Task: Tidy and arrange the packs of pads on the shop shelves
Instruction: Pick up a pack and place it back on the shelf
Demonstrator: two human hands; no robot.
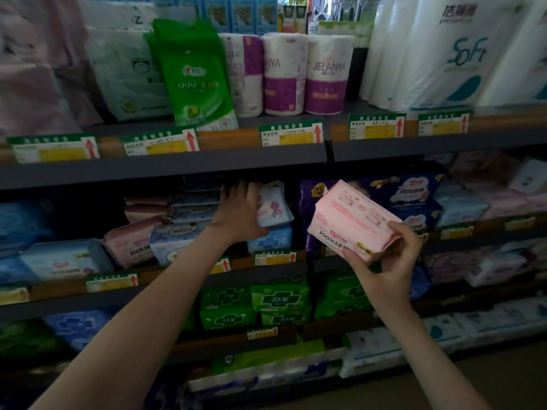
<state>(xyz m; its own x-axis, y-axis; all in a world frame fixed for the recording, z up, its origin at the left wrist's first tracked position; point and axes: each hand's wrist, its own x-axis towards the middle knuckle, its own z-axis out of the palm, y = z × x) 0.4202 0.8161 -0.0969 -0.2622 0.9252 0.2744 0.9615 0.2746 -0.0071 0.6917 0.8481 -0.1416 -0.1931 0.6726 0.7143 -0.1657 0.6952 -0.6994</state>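
One pink pack of pads is off the shelf, in mid-air in front of the mid shelf's right half. It's tilted, upper end toward the shelf, "100%" print on its lower left face. R hand clamps its lower right end, thumb on the near side, fingers wrapped round the end and underneath.

L hand is well apart from it, further left and reached deep into the mid shelf. Fingers point up into the dark gap, and the palm side is against a white pack w/ pink print. The thumb sits by that pack's bottom edge, but can't tell if it truly grips or only touches. The white pack leans on a pale blue pack below it.

Behind the pink pack are dark purple packs. Left of the L arm is a loose heap: another pink "100%" pack lying slanted, w/ blue packs beside it.

Next shelf down holds green packs, stacked. Top shelf carries JIELANYA tissue rolls upright in a row, a green wipes pack leaning fwd at the edge, and big white "Soft" paper bundles at right. Green-and-yellow price tags w/ red arrows run along the grey shelf fronts. Dim lighting; a strip of brownish floor shows bottom right.
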